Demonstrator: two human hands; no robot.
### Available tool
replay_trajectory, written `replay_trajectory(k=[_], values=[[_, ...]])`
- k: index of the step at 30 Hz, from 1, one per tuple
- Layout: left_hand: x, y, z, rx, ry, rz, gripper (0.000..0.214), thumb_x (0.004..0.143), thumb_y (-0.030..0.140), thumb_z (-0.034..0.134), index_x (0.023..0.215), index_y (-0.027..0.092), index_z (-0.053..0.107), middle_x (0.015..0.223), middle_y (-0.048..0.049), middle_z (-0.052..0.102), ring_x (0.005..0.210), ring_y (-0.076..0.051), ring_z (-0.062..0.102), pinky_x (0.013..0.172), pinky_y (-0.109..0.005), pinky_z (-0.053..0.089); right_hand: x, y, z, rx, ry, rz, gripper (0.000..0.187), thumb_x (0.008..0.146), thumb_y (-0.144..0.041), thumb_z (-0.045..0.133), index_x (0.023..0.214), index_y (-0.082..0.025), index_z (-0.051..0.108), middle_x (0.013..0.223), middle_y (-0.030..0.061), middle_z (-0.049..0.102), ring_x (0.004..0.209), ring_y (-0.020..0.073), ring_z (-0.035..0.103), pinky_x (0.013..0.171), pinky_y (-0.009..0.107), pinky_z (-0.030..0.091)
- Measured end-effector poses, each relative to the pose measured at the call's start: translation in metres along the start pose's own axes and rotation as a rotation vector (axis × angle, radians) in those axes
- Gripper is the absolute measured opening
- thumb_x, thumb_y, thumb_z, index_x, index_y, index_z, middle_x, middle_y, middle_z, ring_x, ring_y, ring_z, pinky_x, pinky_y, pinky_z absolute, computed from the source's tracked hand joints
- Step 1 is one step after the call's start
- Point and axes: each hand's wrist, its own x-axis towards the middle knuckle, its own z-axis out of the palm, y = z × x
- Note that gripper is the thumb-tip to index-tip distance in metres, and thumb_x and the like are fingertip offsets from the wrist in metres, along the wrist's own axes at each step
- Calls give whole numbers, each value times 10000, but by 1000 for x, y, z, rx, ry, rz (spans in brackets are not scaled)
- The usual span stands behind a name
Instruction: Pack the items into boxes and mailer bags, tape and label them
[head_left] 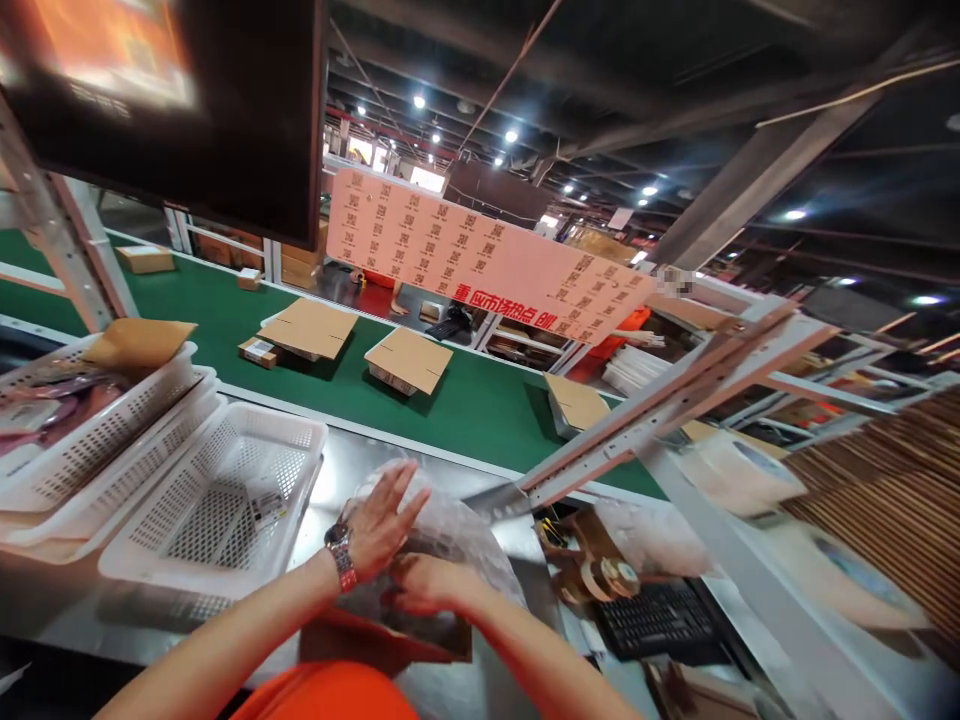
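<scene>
My left hand (380, 525) lies with fingers stretched flat on top of a bundle of clear bubble wrap (457, 530) on the metal worktable (337, 470). A watch sits on that wrist. My right hand (424, 585) is curled at the lower front of the same bundle, fingers closed on the wrap. A brown cardboard piece (375, 640) lies under the bundle near my body. What the wrap contains is hidden.
White perforated baskets (217, 500) stand stacked to the left. Behind the table runs a green conveyor belt (480, 400) carrying several cardboard boxes (409, 360). A black keyboard (660, 620) and a tape dispenser (600, 580) sit to the right. A slanted metal frame bar (660, 400) crosses overhead.
</scene>
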Motion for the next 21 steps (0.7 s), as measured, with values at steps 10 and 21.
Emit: replay_trajectory(k=[10, 21], values=[[-8, -9, -5, 92, -160, 9, 553, 1057, 77, 510, 1568, 217, 668, 1248, -174, 817, 1426, -371, 688, 1308, -662, 452, -109, 48, -14, -171, 552, 247, 698, 1104, -322, 612, 1773, -256, 421, 1670, 230, 637, 1530, 406, 649, 1238, 681, 587], [-26, 2, 35, -294, -688, -448, 363, 636, -24, 852, 922, 198, 879, 1121, -201, 861, 1206, -501, 767, 1150, -693, 533, -62, 36, 40, -44, -348, 48, 887, 957, 9, 572, 1745, -390, 491, 1909, 119, 277, 1768, 383, 274, 1391, 718, 333]])
